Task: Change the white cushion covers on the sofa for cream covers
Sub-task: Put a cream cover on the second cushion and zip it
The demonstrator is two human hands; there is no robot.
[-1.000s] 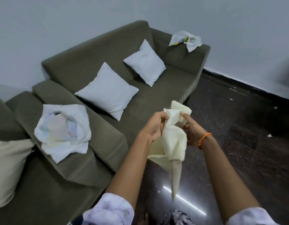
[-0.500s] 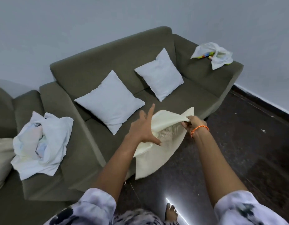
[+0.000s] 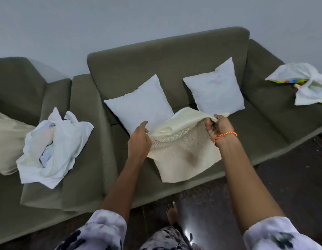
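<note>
A cream cover (image 3: 183, 156) hangs spread open over the front of the olive sofa (image 3: 156, 56). My right hand (image 3: 219, 128) pinches its upper right edge. My left hand (image 3: 139, 141) is at the cover's left edge, fingers tucked against the opening; the grip itself is partly hidden. Two white cushions lean on the sofa back: one in the middle (image 3: 140, 105), just behind my left hand, and one to the right (image 3: 215, 89), behind my right hand.
A crumpled pile of white cloth (image 3: 51, 150) lies on the sofa's left armrest. A cream cushion (image 3: 5, 141) sits on the armchair at far left. Another white cloth with coloured print (image 3: 304, 82) rests on the right armrest. My bare foot (image 3: 172, 213) stands on the dark floor.
The view has swung to face the sofa. The bunched cover has been opened out flat between my hands, and my left hand has gone from splayed above it to its left edge.
</note>
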